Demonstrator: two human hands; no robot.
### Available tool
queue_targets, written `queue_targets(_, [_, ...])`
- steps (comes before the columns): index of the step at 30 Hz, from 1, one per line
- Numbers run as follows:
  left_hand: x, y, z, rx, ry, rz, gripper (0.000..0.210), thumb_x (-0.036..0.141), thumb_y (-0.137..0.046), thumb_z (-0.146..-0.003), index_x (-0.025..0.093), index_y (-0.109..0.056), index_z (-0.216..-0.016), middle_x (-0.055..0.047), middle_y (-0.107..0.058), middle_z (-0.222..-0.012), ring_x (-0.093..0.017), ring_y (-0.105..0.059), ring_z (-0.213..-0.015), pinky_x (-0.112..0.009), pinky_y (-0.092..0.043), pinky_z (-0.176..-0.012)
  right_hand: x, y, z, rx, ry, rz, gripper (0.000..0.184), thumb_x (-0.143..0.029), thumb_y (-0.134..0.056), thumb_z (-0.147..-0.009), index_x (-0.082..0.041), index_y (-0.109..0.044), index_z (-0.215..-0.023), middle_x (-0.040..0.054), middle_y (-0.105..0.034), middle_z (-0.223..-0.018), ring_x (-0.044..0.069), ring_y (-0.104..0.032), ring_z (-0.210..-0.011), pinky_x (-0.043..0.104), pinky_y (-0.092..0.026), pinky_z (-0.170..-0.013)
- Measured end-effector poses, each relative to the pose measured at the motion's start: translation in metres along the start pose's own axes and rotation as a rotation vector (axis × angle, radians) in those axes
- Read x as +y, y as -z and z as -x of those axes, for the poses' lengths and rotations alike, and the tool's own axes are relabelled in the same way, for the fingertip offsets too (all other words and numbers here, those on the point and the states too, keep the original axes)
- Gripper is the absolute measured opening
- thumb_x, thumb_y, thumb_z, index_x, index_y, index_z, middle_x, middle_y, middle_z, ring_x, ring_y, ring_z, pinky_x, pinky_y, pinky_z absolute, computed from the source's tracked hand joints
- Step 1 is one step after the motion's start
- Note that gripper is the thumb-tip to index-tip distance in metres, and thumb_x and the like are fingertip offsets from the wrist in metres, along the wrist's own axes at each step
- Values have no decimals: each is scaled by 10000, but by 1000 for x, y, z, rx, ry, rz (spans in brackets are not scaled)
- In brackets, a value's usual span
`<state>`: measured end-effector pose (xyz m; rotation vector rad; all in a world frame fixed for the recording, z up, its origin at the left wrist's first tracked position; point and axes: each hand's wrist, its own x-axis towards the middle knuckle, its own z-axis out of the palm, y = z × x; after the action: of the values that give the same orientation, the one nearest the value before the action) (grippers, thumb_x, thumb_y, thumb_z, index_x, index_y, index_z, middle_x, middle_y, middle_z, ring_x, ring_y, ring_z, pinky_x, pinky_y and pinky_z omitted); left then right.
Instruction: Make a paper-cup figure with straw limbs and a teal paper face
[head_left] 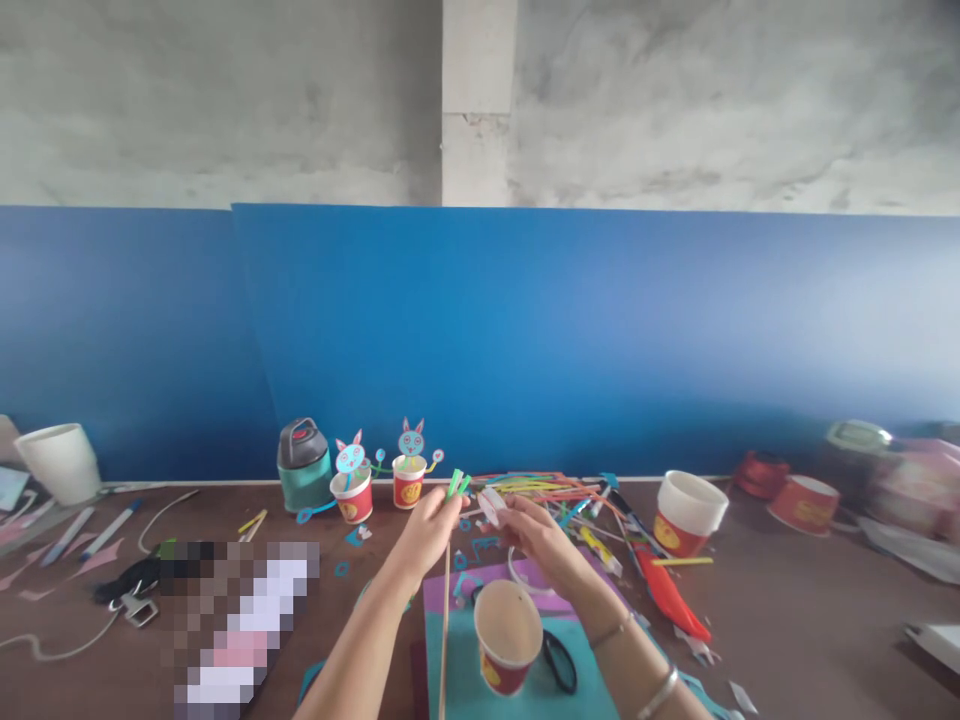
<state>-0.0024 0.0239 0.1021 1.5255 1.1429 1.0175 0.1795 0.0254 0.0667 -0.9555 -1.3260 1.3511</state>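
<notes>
Green strips (pixel 457 484), count unclear, are grasped by the fingers of the left hand (pixel 431 522); one white piece (pixel 491 506) is pinched in the right hand (pixel 531 528). Both are held above the desk (pixel 810 620). One cup (pixel 508 640) is noted on a teal sheet (pixel 461 690); two face-topped cups (pixel 358 497) are counted beyond.

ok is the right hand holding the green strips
No, the left hand holds the green strips; the right hand, a white piece.
</notes>
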Motion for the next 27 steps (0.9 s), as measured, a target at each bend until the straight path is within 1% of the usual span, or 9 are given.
queue_targets(2, [4,-1,3,-20,-124,57,318,370,-533,-856,139,-554,-1074,-60,-592,-965,-154,-535,-868,-246,-408,-748,-17,-4,9,-35,-4,-47,181,-362,-593,-792,-185,-602,-830,-7,-609,-771,132,-601,-752,239,-427,-650])
queue_targets(4, [9,-2,6,-124,-238,127,397,350,-590,-835,149,-527,-1171,-87,-590,-1121,-187,-540,-992,-281,-415,-863,-29,-10,15,-63,-6,-56,153,-335,-587,-783,-183,-595,-775,-18,-585,-711,111,-557,-661,237,-420,-617])
queue_targets(6, [11,-3,9,-247,-283,162,436,337,-623,-823,146,-521,-1202,-93,-601,-1132,-197,-562,-981,-303,-426,-885,-35,-15,19,-65,-19,-60,151,-333,-579,-764,-184,-586,-743,-22,-575,-672,110,-533,-618,248,-427,-603])
queue_targets(8, [12,-4,9,-312,-298,155,427,326,-651,-808,139,-548,-1178,-89,-621,-1089,-196,-581,-934,-297,-442,-855,-40,-20,20,-38,-28,-45,164,-335,-583,-736,-180,-573,-684,-26,-562,-630,107,-520,-584,244,-419,-571])
queue_targets(13, [5,-6,2,-290,-324,149,342,356,-615,-837,117,-605,-1081,-71,-645,-937,-191,-586,-863,-280,-449,-797,-44,-19,21,-7,-32,27,234,-370,-623,-711,-158,-597,-615,-37,-534,-537,70,-456,-467,211,-321,-464])
queue_targets(16, [-4,-7,-3,-246,-307,175,375,401,-604,-839,109,-599,-1074,-72,-644,-899,-184,-585,-816,-273,-449,-763,-41,-13,20,-41,-50,-58,217,-370,-659,-696,-154,-650,-693,-28,-569,-545,83,-495,-487,217,-345,-485])
queue_targets(19, [-8,-8,-5,-212,-297,183,359,404,-607,-838,116,-588,-1053,-64,-636,-907,-177,-577,-835,-260,-442,-764,-38,-11,18,-21,-69,-103,201,-348,-680,-672,-154,-659,-721,-25,-587,-562,90,-516,-502,220,-362,-496])
queue_targets(23, [0,-9,0,-256,-341,178,309,367,-619,-836,115,-583,-1011,-62,-628,-911,-180,-574,-841,-276,-443,-795,-41,-14,20,-3,-68,-64,182,-326,-626,-676,-148,-631,-640,-29,-560,-527,91,-508,-481,219,-348,-475])
queue_targets(27, [10,-9,7,-280,-357,140,281,344,-603,-850,118,-588,-1016,-58,-621,-888,-170,-559,-825,-283,-442,-816,-45,-14,23,-43,-58,-42,184,-299,-562,-702,-144,-648,-653,-7,-601,-599,104,-532,-538,232,-388,-518])
